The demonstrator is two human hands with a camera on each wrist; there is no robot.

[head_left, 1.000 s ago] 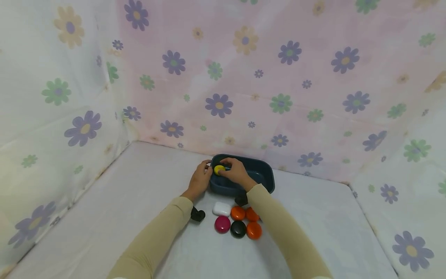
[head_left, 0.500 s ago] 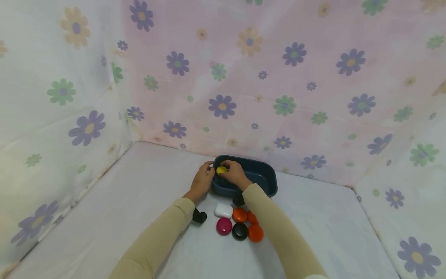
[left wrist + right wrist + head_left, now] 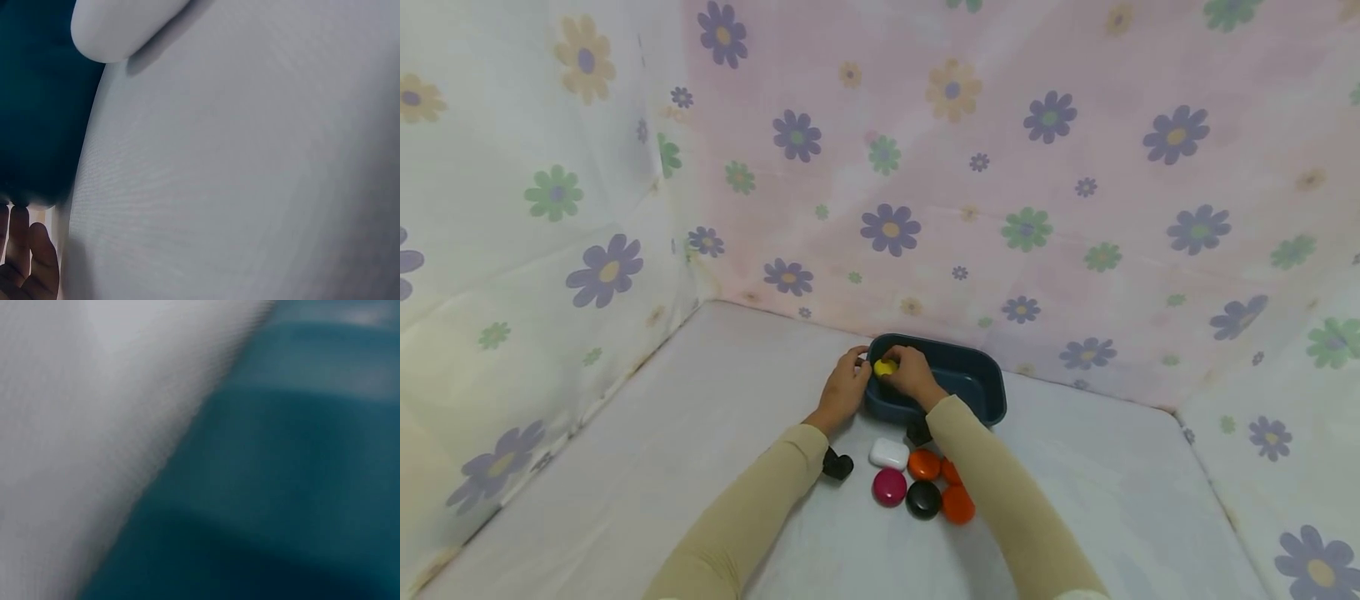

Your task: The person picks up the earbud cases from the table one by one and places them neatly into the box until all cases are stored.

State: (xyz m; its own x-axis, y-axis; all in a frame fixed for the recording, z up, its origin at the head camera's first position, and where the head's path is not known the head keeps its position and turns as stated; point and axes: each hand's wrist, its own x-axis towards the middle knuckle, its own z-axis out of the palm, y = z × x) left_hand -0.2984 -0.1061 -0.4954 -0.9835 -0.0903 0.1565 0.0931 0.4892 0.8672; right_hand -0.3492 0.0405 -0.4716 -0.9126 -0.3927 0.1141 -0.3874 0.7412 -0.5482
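Note:
In the head view, my right hand (image 3: 913, 374) reaches into the left end of a dark teal rectangular tub (image 3: 977, 385) and pinches a small round yellow piece (image 3: 885, 367). The right fingers partly cover that piece. My left hand (image 3: 844, 388) is at the outside of the tub's left end. In the left wrist view, its fingers (image 3: 20, 237) are fairly straight, with tips against the tub's end wall (image 3: 37, 137). The right wrist view is filled by the blurred tub wall (image 3: 281, 462) and the white surface, without the hand.
In front of the tub lie a white rounded block (image 3: 890, 453), a magenta disc (image 3: 890, 487), a black disc (image 3: 923, 500) and several orange discs (image 3: 958, 505), one partly behind the right sleeve. A flowered curtain (image 3: 917, 183) rises behind the tub.
The head view has turned, so the whole scene sits farther right. My right fingers shift slightly and cover more of the yellow piece. The left hand stays at the tub's end.

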